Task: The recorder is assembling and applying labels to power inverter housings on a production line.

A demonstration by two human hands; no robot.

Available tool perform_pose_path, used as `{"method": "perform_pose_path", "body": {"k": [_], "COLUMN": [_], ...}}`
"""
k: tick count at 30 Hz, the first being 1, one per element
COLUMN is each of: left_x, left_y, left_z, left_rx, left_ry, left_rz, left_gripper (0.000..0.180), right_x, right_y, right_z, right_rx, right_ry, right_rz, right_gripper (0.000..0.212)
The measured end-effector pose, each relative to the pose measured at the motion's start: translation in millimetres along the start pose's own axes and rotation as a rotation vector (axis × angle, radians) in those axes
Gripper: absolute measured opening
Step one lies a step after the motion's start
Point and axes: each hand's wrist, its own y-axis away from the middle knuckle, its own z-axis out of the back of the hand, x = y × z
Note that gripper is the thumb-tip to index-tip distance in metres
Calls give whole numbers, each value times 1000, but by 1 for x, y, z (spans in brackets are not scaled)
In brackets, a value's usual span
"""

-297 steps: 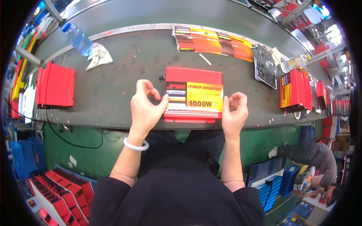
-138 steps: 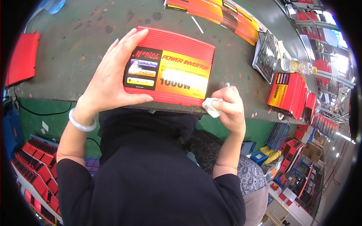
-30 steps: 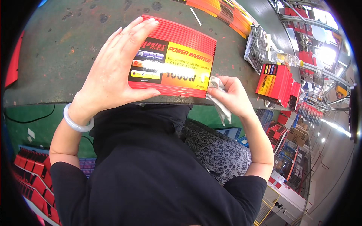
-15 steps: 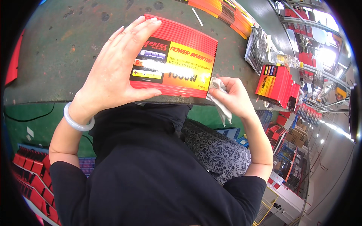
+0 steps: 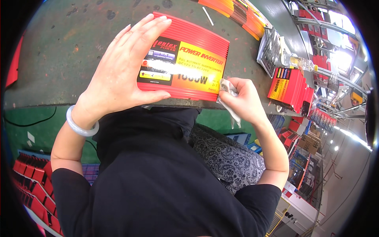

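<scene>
A red power inverter [image 5: 189, 31] with ribbed sides and a yellow-and-black label lies near the front edge of the workbench. My left hand [image 5: 118, 67] grips its left end, fingers reaching the far side and thumb along the near side. A pale bangle circles that wrist. At the inverter's right end, my right hand [image 5: 243, 96] pinches a crumpled white cloth [image 5: 232, 111] against the near right corner. The cloth's loose end hangs below the bench edge. Glare hides part of the label.
On the green, worn workbench [image 5: 79, 51], more red inverters [image 5: 286, 87] stand at the right. Beyond them are a clear bottle [image 5: 296, 62] and a dark tray [image 5: 267, 51]. A stack of orange-and-red pieces [image 5: 237, 15] lies at the far side. Racked red parts [image 5: 35, 177] sit low at left.
The inverter has shifted very slightly away and to the right, with my left hand on it. My right hand and the cloth have moved slightly up along its right end.
</scene>
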Motion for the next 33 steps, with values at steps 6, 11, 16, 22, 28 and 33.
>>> {"method": "perform_pose_path", "body": {"k": [6,11,16,22,28,33], "left_x": [-1,1,1,2,3,4], "left_y": [0,0,1,1,3,3], "left_z": [1,0,-1,-2,-1,2], "left_rx": [-5,-5,-8,-3,-1,4], "left_ry": [11,23,16,14,1,22], "left_rz": [-1,2,3,-9,-1,-11], "left_gripper": [100,99,99,101,101,106], "right_x": [1,-4,-1,-4,-2,-12], "right_y": [0,0,-1,-1,-1,-2], "right_z": [0,4,6,6,3,3], "right_rx": [-7,15,50,54,42,59], "right_ry": [72,-127,-120,-98,-126,-165], "right_rz": [-17,-61,-90,-84,-77,-60], "right_gripper": [15,21,18,18,17,16]}}
